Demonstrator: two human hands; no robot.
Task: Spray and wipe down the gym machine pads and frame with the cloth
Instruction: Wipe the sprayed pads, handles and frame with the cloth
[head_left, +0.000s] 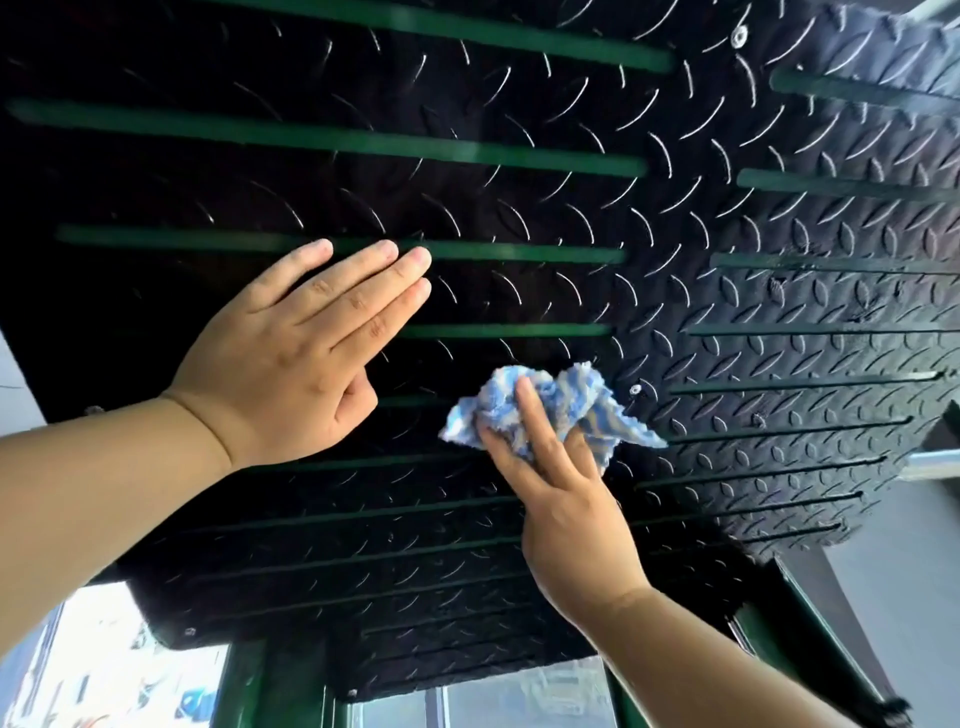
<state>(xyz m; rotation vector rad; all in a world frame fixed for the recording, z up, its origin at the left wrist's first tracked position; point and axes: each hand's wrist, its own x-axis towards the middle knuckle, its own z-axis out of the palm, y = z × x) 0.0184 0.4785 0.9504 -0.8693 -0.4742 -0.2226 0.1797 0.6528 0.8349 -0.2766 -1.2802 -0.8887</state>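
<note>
A large black tread-pattern footplate (571, 208) with green horizontal slots fills most of the head view. My left hand (306, 348) lies flat against the plate at centre left, fingers straight and together. A crumpled blue-and-white striped cloth (561, 400) is pressed on the plate at lower centre. My right hand (556, 483) presses the cloth against the plate with straight fingers spread over it. No spray bottle is in view.
Green frame posts (270, 686) run below the plate's lower edge. A bright window (109, 670) shows behind them at bottom left. A bolt head (737, 35) sits near the plate's top right, and a metal bar (935, 460) juts out at the right edge.
</note>
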